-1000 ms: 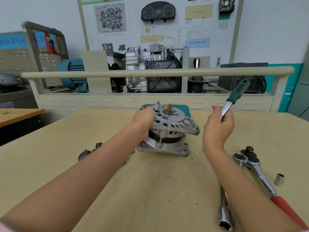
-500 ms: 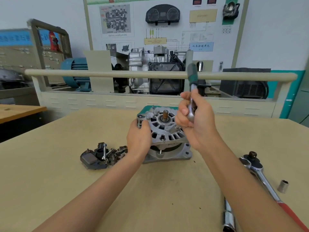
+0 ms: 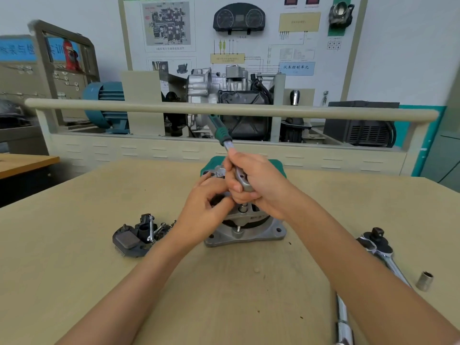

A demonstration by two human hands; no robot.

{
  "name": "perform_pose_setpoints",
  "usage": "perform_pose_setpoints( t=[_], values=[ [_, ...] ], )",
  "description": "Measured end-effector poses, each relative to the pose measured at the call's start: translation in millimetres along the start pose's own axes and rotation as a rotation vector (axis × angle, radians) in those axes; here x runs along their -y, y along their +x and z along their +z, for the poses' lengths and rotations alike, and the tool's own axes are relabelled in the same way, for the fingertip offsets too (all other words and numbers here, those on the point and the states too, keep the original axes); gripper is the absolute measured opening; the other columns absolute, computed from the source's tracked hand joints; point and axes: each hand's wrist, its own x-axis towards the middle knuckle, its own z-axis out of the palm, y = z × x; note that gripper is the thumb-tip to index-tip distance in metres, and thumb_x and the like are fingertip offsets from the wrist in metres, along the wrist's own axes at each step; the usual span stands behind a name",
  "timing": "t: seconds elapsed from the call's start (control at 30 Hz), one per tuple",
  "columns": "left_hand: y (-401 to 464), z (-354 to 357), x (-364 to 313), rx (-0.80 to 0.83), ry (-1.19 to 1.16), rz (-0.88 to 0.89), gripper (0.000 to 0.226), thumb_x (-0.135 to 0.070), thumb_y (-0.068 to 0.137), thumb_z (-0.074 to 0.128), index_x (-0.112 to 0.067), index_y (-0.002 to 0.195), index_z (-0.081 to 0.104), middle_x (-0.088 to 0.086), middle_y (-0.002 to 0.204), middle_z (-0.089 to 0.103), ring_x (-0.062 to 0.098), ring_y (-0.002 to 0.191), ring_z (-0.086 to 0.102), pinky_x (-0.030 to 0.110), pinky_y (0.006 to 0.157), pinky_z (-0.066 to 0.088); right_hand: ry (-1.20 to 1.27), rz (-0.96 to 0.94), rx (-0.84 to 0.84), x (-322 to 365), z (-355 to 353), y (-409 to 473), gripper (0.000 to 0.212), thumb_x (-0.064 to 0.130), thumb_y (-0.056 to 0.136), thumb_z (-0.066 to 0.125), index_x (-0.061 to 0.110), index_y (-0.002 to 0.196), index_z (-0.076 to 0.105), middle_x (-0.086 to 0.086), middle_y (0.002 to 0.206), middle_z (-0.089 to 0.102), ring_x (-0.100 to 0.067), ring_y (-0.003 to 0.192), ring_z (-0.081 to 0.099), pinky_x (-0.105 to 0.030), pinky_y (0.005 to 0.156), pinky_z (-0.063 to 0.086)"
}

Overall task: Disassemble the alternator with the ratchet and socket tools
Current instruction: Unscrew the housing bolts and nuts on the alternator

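The alternator [image 3: 245, 227] stands on its flanged base near the middle of the tabletop [image 3: 74, 245], a little toward the far edge, and both hands have now closed in on its top. A second ago the right hand [image 3: 258, 185] held the green-handled ratchet [image 3: 221, 135] up and well out to the right of the housing; half a second ago it was swinging in over the shaft; now it grips the metal neck of the tool right above the housing, with the handle slanting up and away toward the far edge and a socket [image 3: 242, 209] showing below the fist, pointing down at the front rim. The left hand [image 3: 206, 207], which was cupped against the left side of the housing, has shifted up so that its curled fingers meet the right hand at the top; whether they pinch the socket or steady the casting is hidden. This reads as the tool being seated on one of the housing's through bolts, so loosening is probably about to begin. Removed small parts [image 3: 139, 235] lie to the left of the alternator, and a red-handled ratchet [image 3: 380, 250] and a loose socket [image 3: 424, 281] rest toward the right edge.
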Motion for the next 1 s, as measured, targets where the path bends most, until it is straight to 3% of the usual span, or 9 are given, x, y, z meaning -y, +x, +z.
perform_pose_setpoints(
  t=[0.07, 0.17, 0.27, 0.37, 0.47, 0.53, 0.7, 0.83, 1.0],
  values=[
    [-1, -6, -3, 0.086, 0.009, -0.006, 0.027, -0.02, 0.076, 0.051, -0.01, 0.089, 0.073, 0.0, 0.087, 0.067, -0.004, 0.09, 0.05, 0.044, 0.108, 0.027, 0.002, 0.011, 0.031, 3, -4, -1, 0.034, 0.025, 0.103, 0.029, 0.005, 0.081, 0.045, 0.001, 0.04, 0.043, -0.005, 0.026, 0.024, -0.017, 0.035, 0.018],
    [1, -13, -4, 0.175, 0.027, -0.006, 0.018, -0.019, 0.079, 0.065, -0.032, 0.092, 0.07, -0.014, 0.094, 0.066, -0.015, 0.098, 0.047, 0.04, 0.113, 0.02, 0.009, 0.032, 0.011, 7, -8, -4, 0.032, 0.025, 0.103, 0.03, 0.005, 0.086, 0.05, 0.0, 0.047, 0.049, -0.008, 0.033, 0.039, -0.019, 0.037, 0.034],
    [2, -12, 0, 0.154, 0.029, -0.016, 0.011, -0.016, 0.076, 0.076, -0.019, 0.087, 0.073, -0.027, 0.097, 0.06, -0.018, 0.104, 0.046, 0.046, 0.112, 0.023, 0.029, 0.045, -0.075, 8, 0, -4, 0.026, 0.021, 0.103, 0.033, 0.008, 0.093, 0.053, -0.002, 0.059, 0.058, -0.011, 0.046, 0.057, -0.024, 0.046, 0.053],
    [4, -9, -2, 0.132, 0.032, 0.0, 0.013, -0.017, 0.073, 0.077, -0.028, 0.079, 0.072, -0.022, 0.085, 0.068, -0.012, 0.1, 0.052, 0.045, 0.111, 0.021, 0.095, -0.064, -0.326, -1, 13, -3, 0.02, 0.02, 0.102, 0.035, 0.016, 0.093, 0.052, 0.003, 0.062, 0.055, -0.007, 0.047, 0.056, -0.032, 0.056, 0.056],
    [4, -8, -3, 0.127, 0.067, 0.007, 0.022, -0.018, 0.072, 0.078, -0.036, 0.075, 0.067, -0.028, 0.066, 0.063, -0.01, 0.078, 0.055, 0.045, 0.111, 0.019, 0.163, -0.237, -0.726, -12, 24, -4, 0.022, 0.018, 0.102, 0.032, 0.013, 0.085, 0.045, 0.004, 0.058, 0.05, -0.006, 0.046, 0.049, -0.021, 0.051, 0.048],
    [3, -6, -4, 0.112, 0.085, 0.021, 0.025, -0.02, 0.071, 0.077, -0.04, 0.07, 0.062, -0.031, 0.06, 0.058, -0.011, 0.071, 0.052, 0.048, 0.11, 0.021, 0.213, -0.238, -0.863, -12, 27, -3, 0.018, 0.016, 0.102, 0.032, 0.007, 0.091, 0.043, -0.002, 0.069, 0.048, -0.01, 0.054, 0.048, -0.014, 0.045, 0.042],
    [2, -4, -4, 0.077, 0.095, 0.045, 0.042, -0.009, 0.071, 0.075, -0.042, 0.063, 0.052, -0.032, 0.058, 0.054, -0.014, 0.069, 0.048, 0.053, 0.106, 0.025, 0.336, -0.126, -0.836, -3, 28, 1, 0.021, 0.008, 0.099, 0.03, 0.012, 0.084, 0.044, 0.0, 0.062, 0.043, -0.011, 0.049, 0.044, -0.024, 0.045, 0.036],
    [0, 1, -1, 0.034, 0.109, 0.044, 0.008, -0.029, 0.069, 0.072, -0.029, 0.07, 0.064, -0.022, 0.064, 0.06, -0.006, 0.075, 0.047, 0.039, 0.094, 0.031, 0.34, 0.024, -0.648, 7, 21, 4, 0.027, 0.02, 0.1, 0.032, 0.013, 0.075, 0.042, 0.004, 0.043, 0.04, -0.008, 0.028, 0.034, -0.013, 0.036, 0.026],
    [-4, 3, -2, -0.001, 0.148, 0.046, 0.015, -0.033, 0.071, 0.067, -0.021, 0.08, 0.07, -0.013, 0.075, 0.059, 0.001, 0.083, 0.043, 0.029, 0.087, 0.034, 0.003, 0.109, -0.429, 12, 16, 7, 0.038, 0.038, 0.101, 0.034, 0.015, 0.071, 0.039, 0.006, 0.04, 0.038, -0.007, 0.025, 0.029, -0.012, 0.034, 0.025]
  ],
)
